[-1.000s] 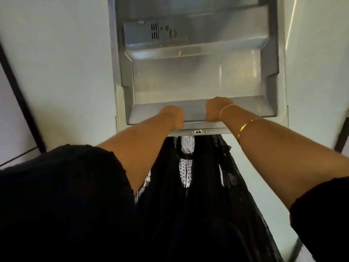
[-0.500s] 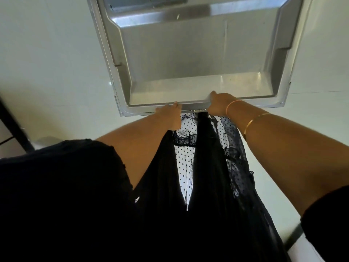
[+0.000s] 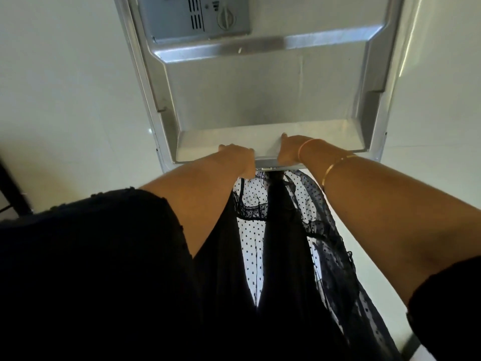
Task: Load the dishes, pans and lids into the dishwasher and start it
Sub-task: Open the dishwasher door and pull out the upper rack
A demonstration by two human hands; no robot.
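Gripping dishwasher door edge, left hand, right hand; detergent dispenser beyond

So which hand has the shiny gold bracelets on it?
The right hand: two thin gold bangles circle that wrist. The left hand has none. Both grip the near edge of the dishwasher door.

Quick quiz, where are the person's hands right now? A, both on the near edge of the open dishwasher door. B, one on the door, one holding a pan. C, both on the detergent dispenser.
A: the left hand and right hand both grip the dishwasher door at its near edge, side by side.
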